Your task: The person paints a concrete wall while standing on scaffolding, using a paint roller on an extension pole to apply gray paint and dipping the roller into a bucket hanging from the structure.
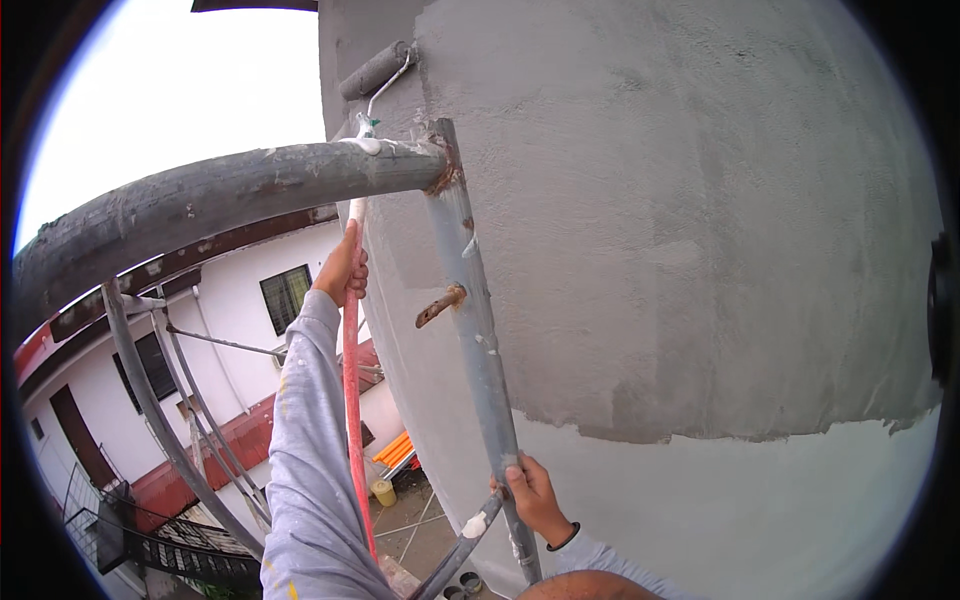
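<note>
My left hand (343, 268) is closed round the red and white pole (351, 370) of a paint roller, with the arm stretched out ahead. At the pole's far end, the grey-coated roller (376, 71) lies against the upper left edge of the wall (640, 230). Lower right, my right hand (537, 497) grips the upright scaffold tube (483, 350), close to where a slanting tube (465, 545) meets it. The wall is darker grey above a ragged line and pale below it. Part of the pole is hidden behind the horizontal scaffold tube (240, 180).
A rusty stub (438, 306) sticks out from the upright tube. More scaffold tubes (180, 420) stand at left. Far below are a white and red building (215, 310), a dark stair railing (180, 545), orange pipes (393, 450) and a yellow bucket (383, 492).
</note>
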The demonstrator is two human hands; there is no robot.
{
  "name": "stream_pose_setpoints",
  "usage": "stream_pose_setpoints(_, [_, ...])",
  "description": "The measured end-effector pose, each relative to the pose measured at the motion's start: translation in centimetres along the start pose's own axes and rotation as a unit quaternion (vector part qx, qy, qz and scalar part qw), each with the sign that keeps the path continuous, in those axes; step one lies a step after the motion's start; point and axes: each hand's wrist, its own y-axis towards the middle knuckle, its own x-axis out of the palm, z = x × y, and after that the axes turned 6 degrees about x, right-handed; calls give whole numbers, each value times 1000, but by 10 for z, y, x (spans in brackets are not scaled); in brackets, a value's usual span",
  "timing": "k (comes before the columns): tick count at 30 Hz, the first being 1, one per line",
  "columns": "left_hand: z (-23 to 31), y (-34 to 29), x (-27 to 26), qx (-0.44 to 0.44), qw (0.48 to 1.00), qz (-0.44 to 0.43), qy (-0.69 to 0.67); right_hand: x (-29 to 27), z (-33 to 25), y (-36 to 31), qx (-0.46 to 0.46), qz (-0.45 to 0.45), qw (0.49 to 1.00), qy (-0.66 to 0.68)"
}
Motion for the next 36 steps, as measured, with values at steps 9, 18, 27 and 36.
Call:
stream_pose_setpoints(9, [-52, -14, -4, -22, 999, -32, 9, 0, 5, 3, 14, 2, 1000, -12])
stream_pose_setpoints(18, [-254, -126, 20, -105, 994, -11, 22, 1, 5, 5, 8, -7, 996, -87])
stream_pose_setpoints(27, [-436, -250, 28, -185, 980, 1, 67, 1, 5, 10, 33, 14, 996, -83])
stream_pose_setpoints(36, [-538, -385, 12, -256, 940, 24, 224, 0, 10, 9, 62, 25, 997, -35])
